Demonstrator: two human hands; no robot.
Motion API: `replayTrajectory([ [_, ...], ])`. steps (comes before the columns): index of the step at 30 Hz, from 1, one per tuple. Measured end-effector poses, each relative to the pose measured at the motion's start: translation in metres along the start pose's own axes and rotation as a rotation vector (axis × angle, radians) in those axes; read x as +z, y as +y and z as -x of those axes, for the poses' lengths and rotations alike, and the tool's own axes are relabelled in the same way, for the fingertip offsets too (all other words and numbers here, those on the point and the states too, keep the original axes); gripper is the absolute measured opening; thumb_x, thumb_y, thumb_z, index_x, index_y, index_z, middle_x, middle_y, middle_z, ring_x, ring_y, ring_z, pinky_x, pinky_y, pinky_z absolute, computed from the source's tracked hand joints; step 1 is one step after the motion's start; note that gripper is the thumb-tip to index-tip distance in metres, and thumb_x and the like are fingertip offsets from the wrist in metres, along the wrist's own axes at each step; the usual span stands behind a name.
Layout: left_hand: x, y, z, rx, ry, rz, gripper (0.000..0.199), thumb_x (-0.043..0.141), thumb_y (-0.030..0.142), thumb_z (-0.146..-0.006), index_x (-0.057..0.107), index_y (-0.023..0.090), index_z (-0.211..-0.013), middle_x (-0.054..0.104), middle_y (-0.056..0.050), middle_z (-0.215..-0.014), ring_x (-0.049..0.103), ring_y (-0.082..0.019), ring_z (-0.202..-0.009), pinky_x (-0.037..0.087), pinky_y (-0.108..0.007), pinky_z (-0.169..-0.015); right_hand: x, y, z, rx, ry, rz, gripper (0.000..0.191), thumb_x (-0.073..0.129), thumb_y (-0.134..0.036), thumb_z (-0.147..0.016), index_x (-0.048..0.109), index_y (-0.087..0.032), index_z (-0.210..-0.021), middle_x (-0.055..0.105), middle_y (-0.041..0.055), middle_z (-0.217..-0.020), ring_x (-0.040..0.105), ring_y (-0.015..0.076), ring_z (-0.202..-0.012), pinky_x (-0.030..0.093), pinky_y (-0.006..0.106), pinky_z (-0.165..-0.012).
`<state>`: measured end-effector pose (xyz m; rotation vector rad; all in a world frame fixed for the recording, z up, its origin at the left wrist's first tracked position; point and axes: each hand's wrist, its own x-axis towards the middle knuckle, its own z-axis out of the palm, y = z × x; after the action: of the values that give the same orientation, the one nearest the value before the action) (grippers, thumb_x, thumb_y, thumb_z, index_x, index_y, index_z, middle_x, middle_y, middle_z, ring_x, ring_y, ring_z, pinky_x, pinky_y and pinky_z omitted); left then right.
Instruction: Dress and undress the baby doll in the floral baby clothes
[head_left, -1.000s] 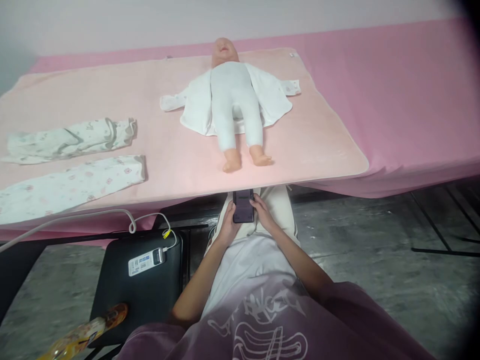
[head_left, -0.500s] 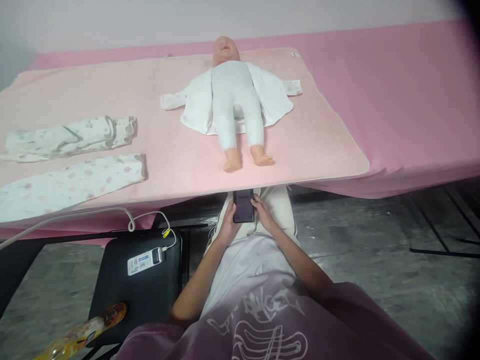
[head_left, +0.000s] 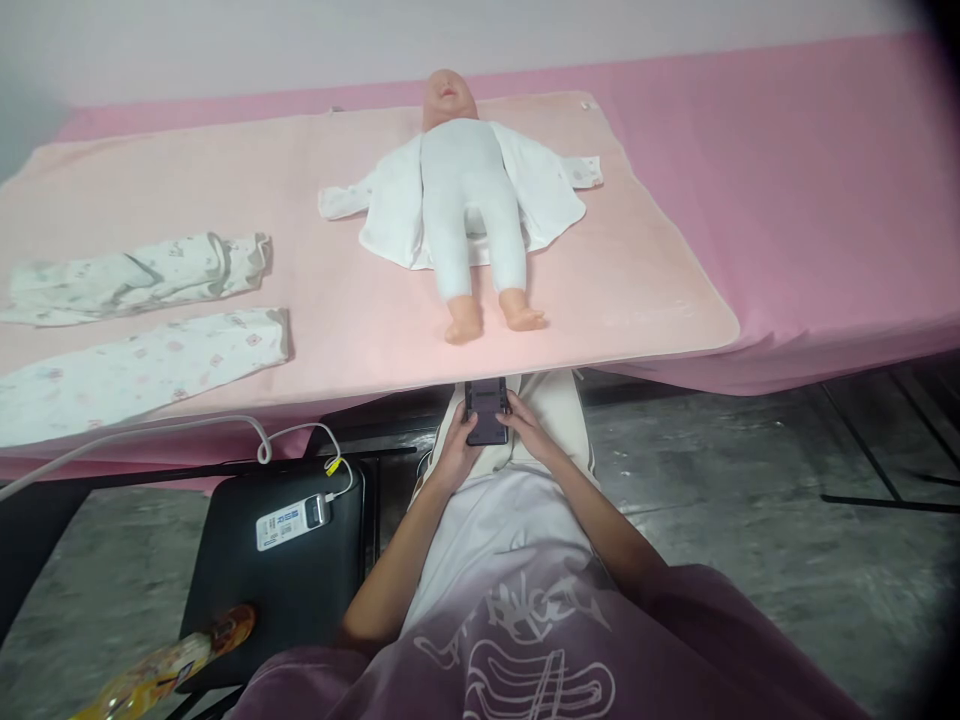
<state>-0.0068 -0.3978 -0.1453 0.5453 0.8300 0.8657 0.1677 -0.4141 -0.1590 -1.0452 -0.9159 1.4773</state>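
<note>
A dark smartphone [head_left: 487,405] lies between my two hands above my lap, just below the table's front edge. My left hand [head_left: 457,450] grips its left side, and my right hand [head_left: 527,428] grips its right side, both thumbs over the screen. Beyond the edge, a baby doll [head_left: 463,170] is on its back on the pink mat, head away from me and bare feet toward me. Its arms are in the sleeves of a white baby jacket [head_left: 394,205], which is spread open on both sides. Neither hand touches the doll.
Two patterned baby garments [head_left: 135,280] lie on the left of the pink mat [head_left: 637,290]. A black stool [head_left: 277,600] at my left bears a white power bank [head_left: 289,522] with a cable. Near it is a bottle [head_left: 165,670] with a yellow label.
My right thumb has moved inward, onto the phone's screen. The left hand still grips the phone, and the doll and clothes lie as before.
</note>
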Motion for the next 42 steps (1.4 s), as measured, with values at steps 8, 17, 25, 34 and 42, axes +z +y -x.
replayTrajectory([
  [8,0.0,0.0,-0.001,-0.01,0.002,0.018,0.056,0.088,0.041,-0.092,0.068,0.029,-0.143,0.072,-0.008,-0.149,0.065,-0.033,-0.146,0.052,-0.048,-0.123,0.003,0.01,-0.005,-0.017,0.077,0.035,0.057,0.079,-0.059,-0.094,0.069,-0.027,-0.14,0.075,0.0066,-0.134,0.066,0.0276,-0.128,0.052,0.041,-0.119],
  [17,0.001,0.002,0.0,-0.014,0.005,0.056,0.049,0.082,0.047,-0.096,0.07,0.027,-0.139,0.072,-0.008,-0.149,0.063,-0.033,-0.147,0.054,-0.047,-0.122,0.001,0.009,0.0,0.012,-0.013,-0.025,0.07,0.089,-0.041,-0.083,0.061,-0.027,-0.146,0.073,0.0066,-0.138,0.067,0.0273,-0.131,0.051,0.041,-0.12],
  [25,0.002,0.0,-0.004,0.025,-0.007,0.031,0.047,0.077,0.056,-0.099,0.073,0.027,-0.136,0.071,-0.011,-0.15,0.061,-0.034,-0.149,0.051,-0.051,-0.125,0.0,0.002,0.002,0.03,-0.022,-0.005,0.066,0.08,-0.045,-0.089,0.062,-0.027,-0.15,0.072,0.0069,-0.143,0.062,0.0296,-0.138,0.048,0.043,-0.124],
  [34,0.004,-0.002,-0.004,0.002,0.092,0.003,0.046,0.086,0.047,-0.093,0.071,0.029,-0.133,0.076,-0.008,-0.14,0.065,-0.034,-0.146,0.053,-0.051,-0.122,-0.006,0.001,0.003,0.047,-0.088,-0.036,0.077,0.082,-0.041,-0.085,0.06,-0.029,-0.158,0.071,0.0055,-0.146,0.062,0.0299,-0.14,0.049,0.041,-0.122],
  [42,0.003,-0.002,-0.004,0.03,0.015,0.012,0.048,0.079,0.06,-0.097,0.074,0.027,-0.131,0.076,-0.01,-0.139,0.064,-0.034,-0.144,0.054,-0.049,-0.121,-0.021,0.023,0.0,0.006,-0.177,-0.029,0.098,0.095,-0.041,-0.08,0.049,-0.027,-0.166,0.069,0.0084,-0.144,0.066,0.0251,-0.131,0.052,0.038,-0.12],
])
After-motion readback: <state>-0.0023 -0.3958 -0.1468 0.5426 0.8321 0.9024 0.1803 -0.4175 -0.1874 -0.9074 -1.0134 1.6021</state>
